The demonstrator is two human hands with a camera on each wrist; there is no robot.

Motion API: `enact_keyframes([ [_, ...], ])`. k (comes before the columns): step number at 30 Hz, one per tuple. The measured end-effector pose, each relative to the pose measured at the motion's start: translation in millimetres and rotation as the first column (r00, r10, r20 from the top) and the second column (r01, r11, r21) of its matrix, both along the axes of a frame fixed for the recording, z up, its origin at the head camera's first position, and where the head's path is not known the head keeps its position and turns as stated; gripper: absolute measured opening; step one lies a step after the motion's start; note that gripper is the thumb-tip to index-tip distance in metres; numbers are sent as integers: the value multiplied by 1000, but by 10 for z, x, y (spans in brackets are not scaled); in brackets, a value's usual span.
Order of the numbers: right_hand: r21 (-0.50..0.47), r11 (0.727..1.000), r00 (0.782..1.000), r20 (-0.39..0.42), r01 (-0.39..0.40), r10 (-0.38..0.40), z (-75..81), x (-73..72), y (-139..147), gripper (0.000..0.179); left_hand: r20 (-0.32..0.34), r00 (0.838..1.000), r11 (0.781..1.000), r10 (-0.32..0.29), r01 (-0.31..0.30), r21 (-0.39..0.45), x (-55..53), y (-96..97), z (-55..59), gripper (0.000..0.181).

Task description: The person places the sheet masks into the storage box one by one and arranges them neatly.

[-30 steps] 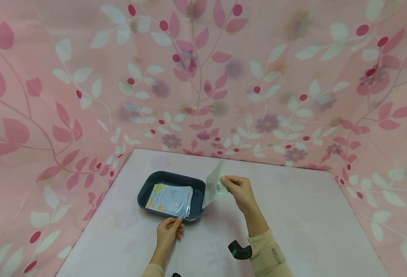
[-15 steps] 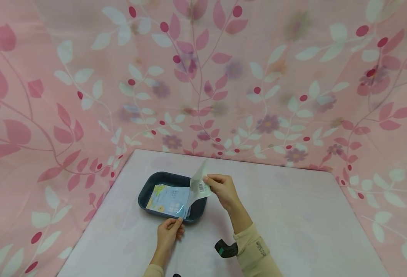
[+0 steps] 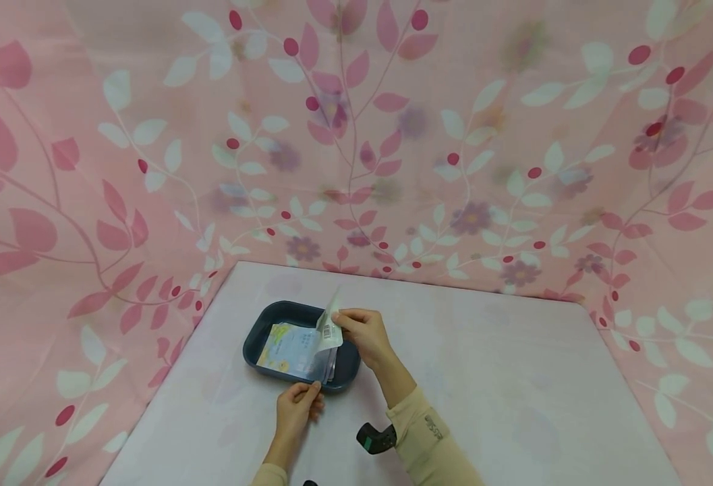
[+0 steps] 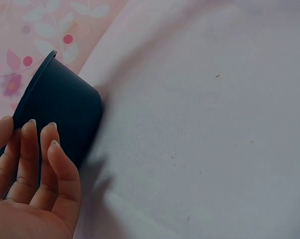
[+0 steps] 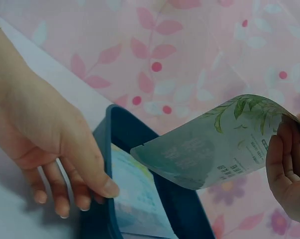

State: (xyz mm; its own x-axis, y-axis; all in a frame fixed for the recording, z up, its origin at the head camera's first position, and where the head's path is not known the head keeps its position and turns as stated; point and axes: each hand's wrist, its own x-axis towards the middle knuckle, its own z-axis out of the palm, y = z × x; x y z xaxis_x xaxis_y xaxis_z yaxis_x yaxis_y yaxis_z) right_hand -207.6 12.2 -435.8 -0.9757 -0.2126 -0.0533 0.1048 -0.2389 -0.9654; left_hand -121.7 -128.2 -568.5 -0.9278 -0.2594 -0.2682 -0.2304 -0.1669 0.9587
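Note:
A dark blue plastic tray (image 3: pixel 349 368) holds a stack of flat light-blue sachets (image 3: pixel 286 349) with yellow flowers at one end. My left hand (image 3: pixel 295 408) pinches its near rim between thumb and fingers; the left wrist view shows these fingers against the outer wall (image 4: pixel 65 94). With thumb and fingers, my right hand (image 3: pixel 365 336) grips the edge of a pale green sachet (image 5: pixel 214 144) printed with leaves. This sachet is tilted and bends over the tray's right part, its free end above the blue stack in the right wrist view.
The tray stands on a white-covered table (image 3: pixel 483 378). Pink cloth (image 3: pixel 356 148) with leaves and flowers hangs behind the table and along its sides. A black wrist camera (image 3: pixel 376 439) juts out beside the right sleeve.
My right hand has moved left with the green sachet, from beside the tray's right end to over the sachets inside. The left hand keeps its hold on the rim.

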Motion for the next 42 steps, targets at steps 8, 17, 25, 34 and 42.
enact_keyframes([
  [8, 22, 1000, 1000, 13, -20, 19, -120, -22, -183, 27, 11, 1000, 1000, 6, -6, -9, -3, -6, 0, 23],
  [17, 47, 998, 998, 49, -35, 32, -222, -27, -348, 26, 42, 999, 1000, -9, 10, -27, 6, 3, 39, 26],
  [25, 57, 998, 997, 74, -23, 19, -353, -12, -418, 26, 68, 998, 1000, -16, 17, -24, -23, -20, 0, 26],
  [34, 88, 996, 996, 79, 24, -31, -495, -44, -349, 25, 56, 998, 999, -6, 8, -35, -18, -12, -8, 26],
  [42, 393, 895, 973, 2, 212, -231, -604, -36, -169, 17, 24, 1000, 999, 4, -4, -37, -9, 9, -9, 24],
])
